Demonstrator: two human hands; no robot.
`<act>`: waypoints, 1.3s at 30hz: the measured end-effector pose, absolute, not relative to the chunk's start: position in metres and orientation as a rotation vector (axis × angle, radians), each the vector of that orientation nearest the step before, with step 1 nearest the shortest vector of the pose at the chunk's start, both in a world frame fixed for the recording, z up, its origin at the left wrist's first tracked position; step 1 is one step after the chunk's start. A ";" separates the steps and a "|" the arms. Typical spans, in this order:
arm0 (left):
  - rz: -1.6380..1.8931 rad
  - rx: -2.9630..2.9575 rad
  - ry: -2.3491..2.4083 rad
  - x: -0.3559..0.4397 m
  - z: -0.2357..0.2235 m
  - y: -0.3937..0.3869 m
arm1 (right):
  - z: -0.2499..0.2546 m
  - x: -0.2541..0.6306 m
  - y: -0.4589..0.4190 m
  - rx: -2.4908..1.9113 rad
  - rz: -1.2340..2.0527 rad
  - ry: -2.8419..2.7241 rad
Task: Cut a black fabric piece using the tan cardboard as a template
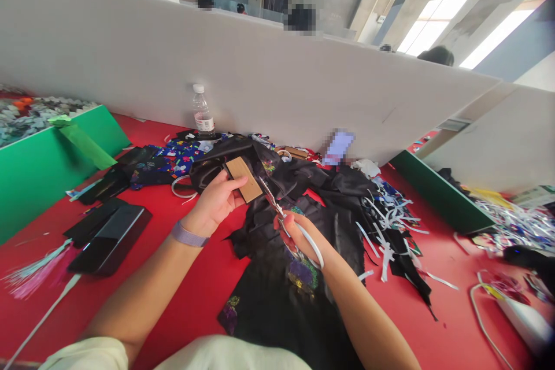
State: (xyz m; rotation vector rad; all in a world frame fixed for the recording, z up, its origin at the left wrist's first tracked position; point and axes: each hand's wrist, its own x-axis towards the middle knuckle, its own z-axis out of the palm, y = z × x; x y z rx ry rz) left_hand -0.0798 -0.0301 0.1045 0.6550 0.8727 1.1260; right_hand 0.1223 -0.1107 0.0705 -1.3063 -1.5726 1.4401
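Observation:
My left hand [217, 199] is closed on a tan rectangular card [244, 179], thumb on its face; whether it is cardboard or thin wood I cannot tell. A pair of scissors [270, 193] is in my right hand [299, 231], its blades pointing up and left beside the card's right edge. The fingers of that hand wrap the handles, and a white loop shows over the wrist. Below and between my arms lies black cloth [269, 300] with colourful embroidered patches. More crumpled black fabric is bunched behind the card.
A water bottle [202, 110] stands against the grey partition [260, 69]. A phone [338, 147] leans to its right. Black power bank-like device [115, 237] and tassels [43, 269] lie left. White strips [385, 243] lie right. Green panels [60, 167] edge the red table [173, 283].

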 end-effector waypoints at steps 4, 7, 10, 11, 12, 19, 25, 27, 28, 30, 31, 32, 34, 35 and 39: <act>1.131 0.657 0.873 -0.079 0.104 -0.030 | 0.069 0.123 -0.110 -1.307 1.447 -1.572; 1.132 0.659 0.863 -0.078 0.104 -0.031 | 0.068 0.123 -0.110 -1.309 1.447 -1.574; 1.138 0.653 0.859 -0.078 0.106 -0.032 | 0.067 0.123 -0.110 -1.317 1.434 -1.583; 1.142 0.651 0.860 -0.078 0.106 -0.032 | 0.067 0.123 -0.109 -1.320 1.425 -1.590; 1.144 0.649 0.862 -0.078 0.107 -0.032 | 0.067 0.124 -0.109 -1.325 1.417 -1.596; 1.140 0.656 0.858 -0.080 0.104 -0.030 | 0.067 0.124 -0.110 -1.293 1.426 -1.607; 1.128 0.674 0.866 -0.080 0.104 -0.030 | 0.070 0.124 -0.111 -1.316 1.418 -1.588; 1.131 0.675 0.864 -0.081 0.104 -0.031 | 0.071 0.123 -0.111 -1.326 1.415 -1.599; 1.133 0.675 0.861 -0.081 0.104 -0.031 | 0.071 0.123 -0.111 -1.328 1.414 -1.605; 1.138 0.676 0.856 -0.081 0.102 -0.031 | 0.071 0.123 -0.111 -1.327 1.413 -1.612; 1.139 0.676 0.856 -0.081 0.102 -0.031 | 0.071 0.123 -0.111 -1.326 1.414 -1.613; 1.140 0.677 0.857 -0.081 0.102 -0.030 | 0.070 0.123 -0.111 -1.328 1.414 -1.613; 1.138 0.680 0.860 -0.081 0.102 -0.030 | 0.069 0.123 -0.111 -1.335 1.418 -1.612; 1.135 0.680 0.862 -0.081 0.102 -0.030 | 0.069 0.123 -0.111 -1.338 1.420 -1.609; 1.129 0.679 0.870 -0.080 0.105 -0.031 | 0.069 0.122 -0.111 -1.319 1.452 -1.580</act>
